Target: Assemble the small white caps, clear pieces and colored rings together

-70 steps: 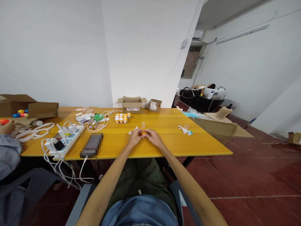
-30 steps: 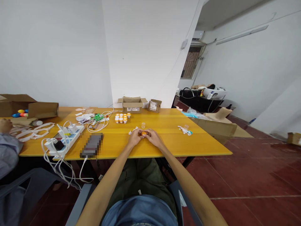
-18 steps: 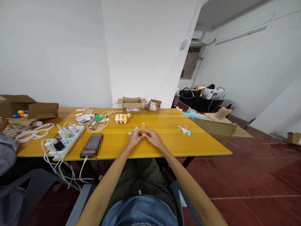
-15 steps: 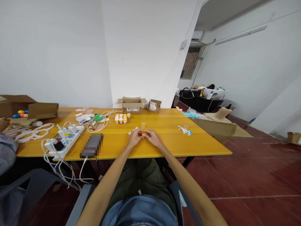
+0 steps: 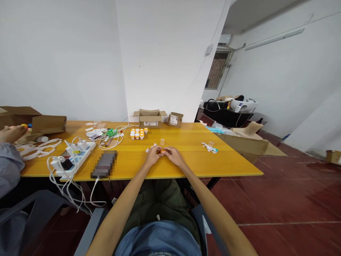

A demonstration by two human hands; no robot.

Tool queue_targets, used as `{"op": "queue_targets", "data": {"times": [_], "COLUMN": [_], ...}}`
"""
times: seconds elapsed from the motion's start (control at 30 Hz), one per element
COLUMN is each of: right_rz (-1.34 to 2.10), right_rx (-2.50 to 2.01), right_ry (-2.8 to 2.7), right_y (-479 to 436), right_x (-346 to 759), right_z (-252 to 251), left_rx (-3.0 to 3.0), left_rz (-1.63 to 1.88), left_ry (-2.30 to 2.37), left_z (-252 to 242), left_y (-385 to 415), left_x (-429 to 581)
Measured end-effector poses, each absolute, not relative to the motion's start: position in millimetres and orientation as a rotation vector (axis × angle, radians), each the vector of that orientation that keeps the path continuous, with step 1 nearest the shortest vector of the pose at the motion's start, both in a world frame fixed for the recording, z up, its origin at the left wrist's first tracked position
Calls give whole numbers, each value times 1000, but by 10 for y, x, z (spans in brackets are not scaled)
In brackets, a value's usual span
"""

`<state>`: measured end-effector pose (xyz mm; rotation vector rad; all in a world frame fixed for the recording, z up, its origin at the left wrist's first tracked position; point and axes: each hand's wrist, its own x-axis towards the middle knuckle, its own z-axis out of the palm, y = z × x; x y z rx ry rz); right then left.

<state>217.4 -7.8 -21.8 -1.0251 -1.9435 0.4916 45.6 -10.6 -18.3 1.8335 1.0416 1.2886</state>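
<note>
My left hand (image 5: 152,155) and my right hand (image 5: 172,155) rest together on the yellow table (image 5: 186,160), both pinched on one small orange-capped object (image 5: 162,151) held between their fingertips. A cluster of several small orange-lidded white cups (image 5: 137,133) stands farther back. One clear little cup (image 5: 162,141) sits just beyond my hands, and small white bits (image 5: 150,147) lie next to my left hand.
A white power strip (image 5: 77,153) with chargers and cables lies at left beside a dark phone (image 5: 104,164). Two cardboard boxes (image 5: 150,118) stand at the back edge. White scraps (image 5: 209,147) lie at right. Another person's hand (image 5: 12,133) reaches toward a box of coloured balls at far left.
My hands stay in place on the small orange object. The other person's hand at far left has lifted toward the box of coloured balls.
</note>
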Motion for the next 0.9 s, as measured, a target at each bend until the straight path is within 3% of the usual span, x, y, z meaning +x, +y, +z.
{"op": "queue_targets", "data": {"times": [0.9], "right_rz": [702], "right_rx": [-971], "right_ry": [-1861], "right_y": [-48], "right_x": [2173], "right_z": [-242], "left_rx": [1873], "left_rz": [1268], "left_ry": [1058], "left_z": [-125], "left_y": [-151], "left_x": [468]}}
